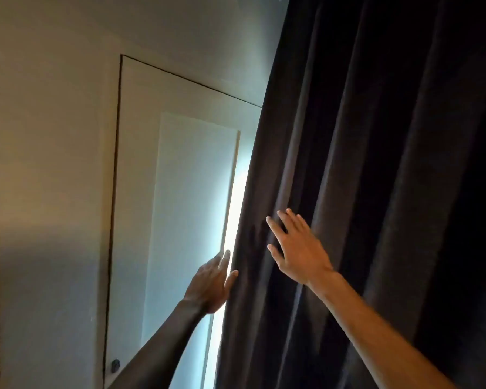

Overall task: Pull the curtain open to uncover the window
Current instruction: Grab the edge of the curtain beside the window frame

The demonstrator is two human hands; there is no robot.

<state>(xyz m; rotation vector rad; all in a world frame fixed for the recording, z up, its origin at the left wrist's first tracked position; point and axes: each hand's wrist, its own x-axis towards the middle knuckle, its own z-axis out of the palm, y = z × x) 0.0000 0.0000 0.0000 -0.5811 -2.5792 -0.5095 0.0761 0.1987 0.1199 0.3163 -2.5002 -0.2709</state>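
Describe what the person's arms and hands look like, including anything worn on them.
Both forearms are bare as far as the frame shows: no sleeves, watch, bracelets or gloves. The left hand is backlit and shadowed, so small details such as rings cannot be made out there. The right hand is better lit and shows no rings on its fingers.

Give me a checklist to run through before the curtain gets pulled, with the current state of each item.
1. Left hand at the leading edge of the dark pleated fabric curtain: ok, open, fingers reaching the edge by the bright strip of uncovered window.
2. Left hand gripping the edge: not ok, fingers not closed on fabric.
3. Right hand on the curtain: cannot tell, spread open over the folds; contact unclear.
4. Window uncovered: not ok, only a narrow lit gap shows.
5. Room for the curtain to bunch to the right: cannot tell, the far end is out of view.
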